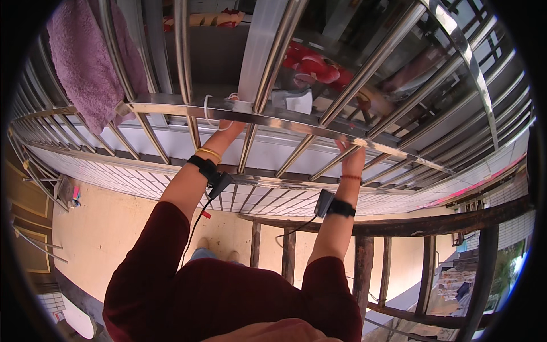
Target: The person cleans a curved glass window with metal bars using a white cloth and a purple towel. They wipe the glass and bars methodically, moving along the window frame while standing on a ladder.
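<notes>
Both my arms reach through the bars of a stainless-steel window guard (290, 125). My left hand (232, 123) is behind its flat horizontal rail, beside the window frame's upright (261, 51); the rail covers part of the fingers. A thin white loop of cord (207, 112) hangs around the rail there. Farther right, my right hand (353, 156) is between the bars, just below the rail, with its fingertips near the pale window sill (295, 145). What either hand holds is hidden.
A purple towel (81, 64) hangs over the guard at left. Behind the bars are a grey-and-white object (298, 101) and red patterned fabric (318, 68). A dark wooden ladder-like frame (384, 226) stands at right. Below is a white-tiled wall (265, 201).
</notes>
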Demonstrator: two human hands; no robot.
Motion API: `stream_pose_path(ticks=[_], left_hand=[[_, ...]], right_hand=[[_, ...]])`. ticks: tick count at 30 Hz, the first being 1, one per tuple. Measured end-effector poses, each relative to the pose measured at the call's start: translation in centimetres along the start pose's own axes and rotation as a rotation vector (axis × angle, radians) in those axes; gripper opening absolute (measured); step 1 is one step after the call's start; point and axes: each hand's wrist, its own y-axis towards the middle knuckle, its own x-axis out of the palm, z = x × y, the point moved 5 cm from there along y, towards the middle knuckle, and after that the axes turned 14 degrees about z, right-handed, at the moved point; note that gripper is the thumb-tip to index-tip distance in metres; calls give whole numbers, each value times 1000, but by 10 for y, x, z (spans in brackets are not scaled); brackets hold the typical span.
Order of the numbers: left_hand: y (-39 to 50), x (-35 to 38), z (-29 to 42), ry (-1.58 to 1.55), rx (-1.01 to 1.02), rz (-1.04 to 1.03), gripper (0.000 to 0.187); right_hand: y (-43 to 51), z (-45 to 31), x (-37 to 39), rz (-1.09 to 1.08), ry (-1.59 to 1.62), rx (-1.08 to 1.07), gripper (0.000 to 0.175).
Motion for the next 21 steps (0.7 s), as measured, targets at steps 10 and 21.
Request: stream_pose_path(ticks=[10,21], left_hand=[[-19,24,38,548,696,205,22],[20,20,-53,-1092,-710,556,15]], right_hand=[[-76,37,76,140,-474,23,27],[39,111,32,324,-141,-10,40]])
